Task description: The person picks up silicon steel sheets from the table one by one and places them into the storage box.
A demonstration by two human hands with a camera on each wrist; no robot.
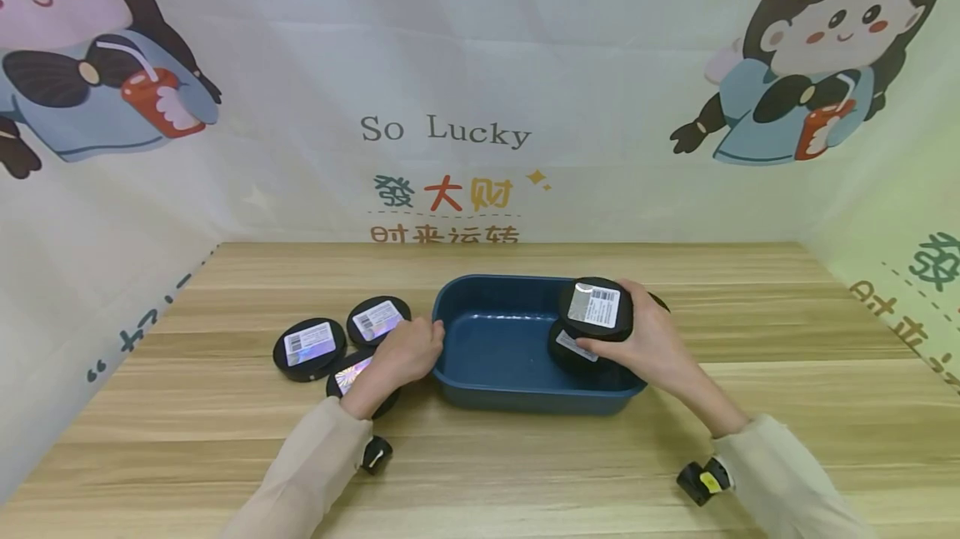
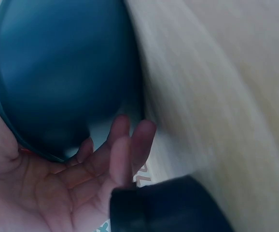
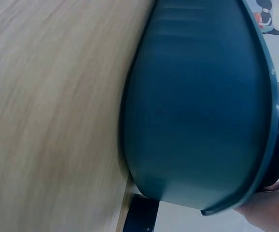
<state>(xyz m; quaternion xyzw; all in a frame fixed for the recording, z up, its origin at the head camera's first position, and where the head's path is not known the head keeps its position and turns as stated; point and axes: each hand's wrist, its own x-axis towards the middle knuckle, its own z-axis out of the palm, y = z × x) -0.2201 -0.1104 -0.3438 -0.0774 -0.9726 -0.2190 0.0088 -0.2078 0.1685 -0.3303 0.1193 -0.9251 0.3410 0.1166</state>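
You seem to be getting partway along: one black disc [image 1: 573, 349] is lying inside the blue tub [image 1: 525, 400], toward four o'clock, and your right hand [image 1: 654, 341] is holding a second disc [image 1: 595, 306] over it, fingers curling round the edge. Three more discs [image 1: 309, 349] are lying on the worktop [image 1: 480, 472] at nine o'clock from the tub, looking like the part left. Your left hand [image 1: 408, 351] is gripping the tub's nine o'clock rim. A dark edge [image 1: 661, 302] is peeking out past your right hand, toward two o'clock; I can't tell what it is.

Blue tub [image 1: 525, 400], black discs [image 1: 309, 350] (labels [image 1: 594, 304] silvery, rainbow-sheened), wood-grained tan table [image 1: 187, 439].
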